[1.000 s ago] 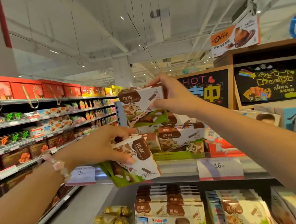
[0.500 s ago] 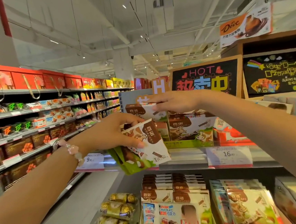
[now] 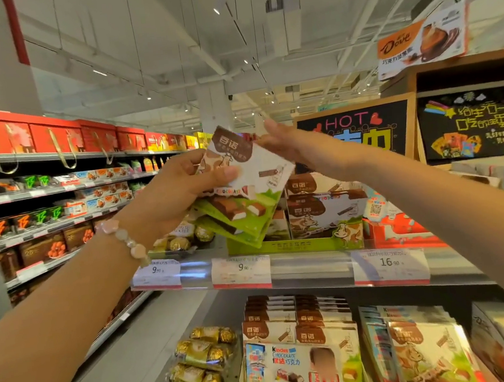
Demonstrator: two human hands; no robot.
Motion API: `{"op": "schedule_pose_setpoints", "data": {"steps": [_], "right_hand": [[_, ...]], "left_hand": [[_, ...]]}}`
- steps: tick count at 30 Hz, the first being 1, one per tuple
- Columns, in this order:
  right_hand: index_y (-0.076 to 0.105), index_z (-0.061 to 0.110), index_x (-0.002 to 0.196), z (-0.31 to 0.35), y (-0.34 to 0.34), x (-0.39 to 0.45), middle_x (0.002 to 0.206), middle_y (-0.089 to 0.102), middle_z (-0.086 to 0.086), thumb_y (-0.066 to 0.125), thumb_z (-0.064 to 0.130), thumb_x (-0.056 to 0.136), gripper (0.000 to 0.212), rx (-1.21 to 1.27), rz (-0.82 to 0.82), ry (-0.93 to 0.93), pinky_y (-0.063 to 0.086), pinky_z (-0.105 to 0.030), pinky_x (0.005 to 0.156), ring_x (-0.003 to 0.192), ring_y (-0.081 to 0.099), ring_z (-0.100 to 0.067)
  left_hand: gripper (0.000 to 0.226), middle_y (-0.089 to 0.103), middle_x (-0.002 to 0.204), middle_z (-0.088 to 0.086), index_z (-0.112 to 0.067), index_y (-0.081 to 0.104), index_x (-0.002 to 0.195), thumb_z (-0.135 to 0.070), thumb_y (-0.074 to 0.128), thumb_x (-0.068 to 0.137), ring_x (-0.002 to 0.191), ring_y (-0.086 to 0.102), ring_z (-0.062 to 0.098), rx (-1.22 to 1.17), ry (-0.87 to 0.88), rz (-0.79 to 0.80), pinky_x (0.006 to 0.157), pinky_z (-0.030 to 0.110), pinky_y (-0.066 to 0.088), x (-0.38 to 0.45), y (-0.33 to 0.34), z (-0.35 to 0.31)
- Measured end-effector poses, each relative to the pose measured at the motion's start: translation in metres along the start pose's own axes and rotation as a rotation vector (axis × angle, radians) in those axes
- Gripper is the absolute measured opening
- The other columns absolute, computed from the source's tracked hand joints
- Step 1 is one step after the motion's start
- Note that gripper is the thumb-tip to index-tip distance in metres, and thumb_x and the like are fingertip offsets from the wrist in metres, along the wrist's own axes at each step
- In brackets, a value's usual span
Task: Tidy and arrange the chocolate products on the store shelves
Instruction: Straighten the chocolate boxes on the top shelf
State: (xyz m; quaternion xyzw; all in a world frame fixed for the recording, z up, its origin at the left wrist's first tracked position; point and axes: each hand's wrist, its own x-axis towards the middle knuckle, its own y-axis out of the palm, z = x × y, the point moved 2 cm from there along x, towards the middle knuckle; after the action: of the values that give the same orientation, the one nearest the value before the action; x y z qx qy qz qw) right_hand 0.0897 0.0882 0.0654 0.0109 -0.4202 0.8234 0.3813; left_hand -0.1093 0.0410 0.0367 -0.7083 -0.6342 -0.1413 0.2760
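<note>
The left hand [image 3: 173, 198] gripped a small fan of flat white, brown and green cow-print chocolate packs [image 3: 244, 185], thumb pressed across the front face of the topmost pack. The packs were held tilted, above and in front of the green cardboard display tray [image 3: 296, 244] on the upper shelf [image 3: 310, 266]. A bracelet of pale pink beads [image 3: 126, 238] sat on the left wrist.

The right hand [image 3: 289, 144] was extended with fingers straight, its fingertips [image 3: 263, 142] at the top edge of the held packs; whether they touched the pack could not be confirmed because of motion blur.

The display tray held further upright packs of the same print [image 3: 324, 214]. Gold foil-wrapped chocolate balls in clear packs [image 3: 184, 236] stood just left of the tray. White price tags [image 3: 241, 272] were fixed to the shelf's front rail. On the lower shelf, a blue and white Kinder chocolate box [image 3: 292, 368] lay in front of more cow-print packs.
</note>
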Motion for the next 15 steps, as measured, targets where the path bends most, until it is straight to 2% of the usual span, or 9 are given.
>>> {"op": "schedule_pose_setpoints", "data": {"steps": [2,4,6,8,9,11,13,15], "right_hand": [[0.057,0.034,0.115,0.007,-0.002,0.002,0.118,0.061,0.018,0.049,0.056,0.079,0.043,0.049,-0.012,-0.074,0.039,-0.028,0.103,0.112,0.056,-0.001],[0.058,0.025,0.115,0.014,0.0,0.004,0.107,0.068,0.008,0.066,0.026,0.083,0.033,0.063,-0.064,-0.115,0.054,-0.027,0.086,0.1,0.065,-0.011],[0.06,0.02,0.11,0.019,-0.004,0.006,0.097,0.069,0.003,0.066,0.007,0.083,0.031,0.109,-0.133,-0.143,0.056,-0.032,0.079,0.09,0.068,-0.014],[0.06,0.018,0.106,0.025,-0.013,0.004,0.097,0.068,0.0,0.066,0.002,0.081,0.03,0.138,-0.208,-0.161,0.056,-0.035,0.079,0.086,0.069,-0.012],[0.06,0.017,0.105,0.026,-0.02,0.003,0.099,0.068,-0.002,0.066,0.001,0.081,0.03,0.172,-0.266,-0.168,0.056,-0.037,0.081,0.088,0.068,-0.013],[0.058,0.013,0.11,0.024,-0.037,0.001,0.107,0.066,-0.007,0.065,-0.001,0.081,0.033,0.273,-0.412,-0.188,0.055,-0.042,0.085,0.096,0.067,-0.022],[0.056,0.012,0.113,0.019,-0.047,0.002,0.109,0.065,-0.009,0.064,-0.001,0.082,0.035,0.246,-0.555,-0.233,0.054,-0.043,0.088,0.1,0.065,-0.026],[0.057,0.012,0.113,0.014,-0.044,0.007,0.108,0.064,-0.009,0.066,0.001,0.082,0.034,0.068,-0.65,-0.268,0.053,-0.038,0.088,0.099,0.063,-0.023]], "left_hand": [[0.02,0.073,0.095,0.009,-0.018,0.073,0.088,-0.024,0.073,0.068,0.081,0.071,0.024,-0.058,0.021,-0.048,0.06,0.03,0.057,0.005,0.003,-0.004],[0.021,0.074,0.092,0.009,-0.017,0.072,0.089,-0.024,0.072,0.069,0.075,0.072,0.024,-0.104,0.035,-0.081,0.058,0.032,0.057,0.009,0.007,-0.007],[0.028,0.074,0.091,0.008,-0.015,0.07,0.094,-0.027,0.073,0.068,0.07,0.071,0.021,-0.126,0.061,-0.11,0.057,0.032,0.058,0.012,0.01,-0.008],[0.059,0.069,0.101,0.009,-0.008,0.057,0.11,-0.031,0.081,0.062,0.075,0.071,0.019,-0.104,0.095,-0.136,0.062,0.033,0.058,0.014,0.007,-0.008],[0.072,0.065,0.108,0.007,-0.01,0.05,0.114,-0.036,0.085,0.058,0.086,0.069,0.018,-0.024,0.095,-0.138,0.071,0.034,0.056,0.013,0.003,-0.007],[0.089,0.053,0.126,-0.002,-0.023,0.042,0.119,-0.051,0.081,0.044,0.112,0.055,0.014,0.326,0.036,-0.103,0.093,0.033,0.044,0.01,-0.007,-0.001],[0.112,0.034,0.139,-0.015,-0.032,0.031,0.133,-0.059,0.083,0.037,0.122,0.036,0.006,0.693,-0.065,0.043,0.099,0.028,0.031,0.003,-0.01,0.008],[0.125,0.021,0.14,-0.019,-0.036,0.017,0.142,-0.059,0.086,0.041,0.126,0.026,0.005,0.879,-0.096,0.195,0.102,0.026,0.025,0.001,-0.003,0.018]]}}
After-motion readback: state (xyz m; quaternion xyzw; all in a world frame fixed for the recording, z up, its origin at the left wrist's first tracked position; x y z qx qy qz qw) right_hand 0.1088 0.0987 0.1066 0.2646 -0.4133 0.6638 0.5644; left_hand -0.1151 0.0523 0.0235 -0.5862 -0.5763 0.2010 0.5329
